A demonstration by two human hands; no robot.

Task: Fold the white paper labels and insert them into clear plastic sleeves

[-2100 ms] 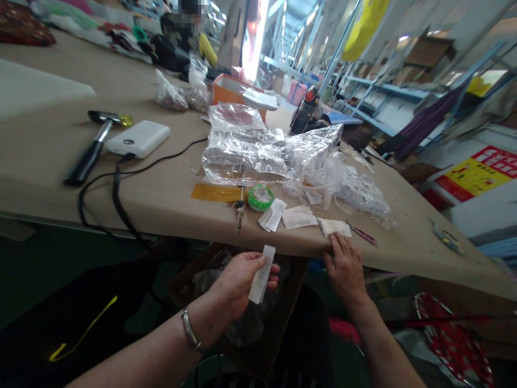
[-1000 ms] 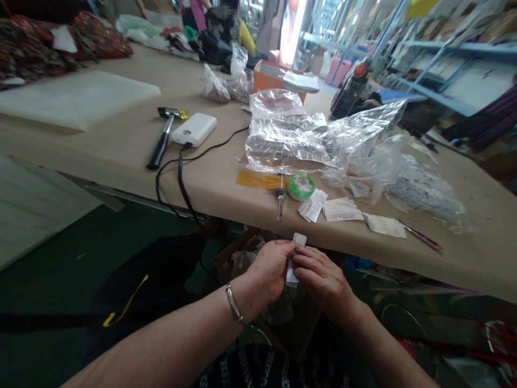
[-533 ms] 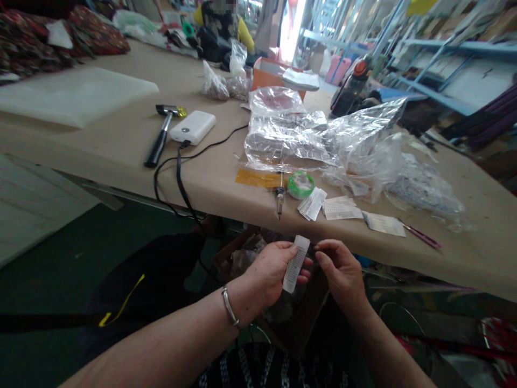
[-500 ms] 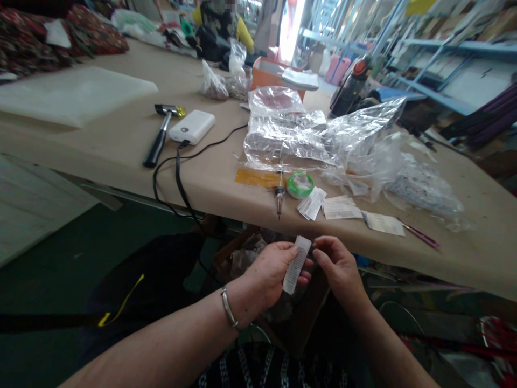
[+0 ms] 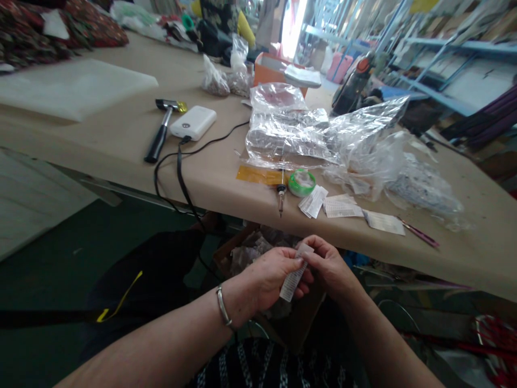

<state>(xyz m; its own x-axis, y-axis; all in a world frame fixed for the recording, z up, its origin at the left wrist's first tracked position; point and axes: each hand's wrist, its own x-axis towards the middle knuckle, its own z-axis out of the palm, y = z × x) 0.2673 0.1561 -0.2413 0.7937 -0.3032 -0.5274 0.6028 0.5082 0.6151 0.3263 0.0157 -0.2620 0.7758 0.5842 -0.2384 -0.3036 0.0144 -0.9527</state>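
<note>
A narrow white printed label (image 5: 292, 281) is pinched in my left hand (image 5: 273, 274), between thumb and fingers, below the table edge. My right hand (image 5: 329, 265) has its thumb and forefinger closed on the upper end of the same label. Just above, on the table, lie a fanned stack of labels (image 5: 313, 202), a second stack (image 5: 342, 206) and a third (image 5: 385, 222). Tweezers (image 5: 420, 234) rest at the right of these. A soldering-iron-like tool (image 5: 281, 196) points toward me beside a green round container (image 5: 301, 183).
Under the table edge stands a carton (image 5: 224, 258) of crumpled clear scraps. Clear plastic bags (image 5: 291, 132) cover the middle of the table (image 5: 218, 188). Farther left are a hammer (image 5: 160, 134) and a white power bank (image 5: 194, 123) with a black cable. A person (image 5: 222, 24) is behind the table.
My right hand has moved left onto the label's upper end and now grips it too. The label has tilted a little and shifted slightly down in my left hand.
</note>
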